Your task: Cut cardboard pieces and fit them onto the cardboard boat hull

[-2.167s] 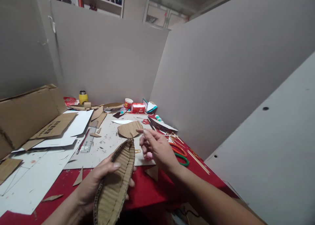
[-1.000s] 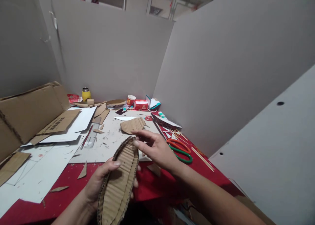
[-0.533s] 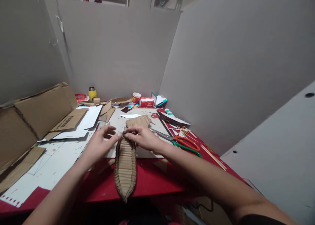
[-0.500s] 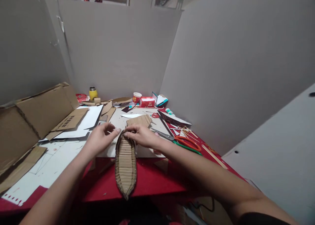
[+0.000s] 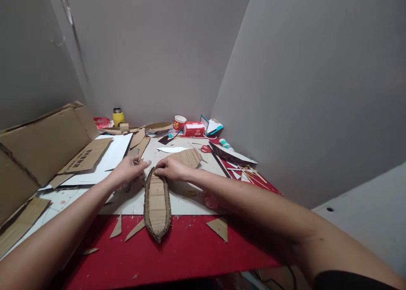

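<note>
A boat-shaped cardboard piece (image 5: 157, 205) with a raised rim hangs over the edge of the white board, its pointed end toward me. My right hand (image 5: 169, 169) pinches the rim at its far end. To the left of that end, my left hand (image 5: 131, 169) is apart from the piece, thumb and fingers spread with nothing between them. Behind my right hand lies a corrugated cardboard piece (image 5: 190, 157), partly covered by the hand.
Cardboard scraps (image 5: 218, 228) lie on the red cloth (image 5: 190, 256). A large cardboard box (image 5: 50, 142) stands left. Red-handled scissors (image 5: 205, 148), thin sticks (image 5: 253, 175), a paper cup (image 5: 179, 122) and a yellow bottle (image 5: 118, 117) are farther back.
The view has tilted down and shifted. The cardboard boat sits lower and flatter over the cloth, still in my right hand. The orange and green scissors are no longer visible; more scraps show.
</note>
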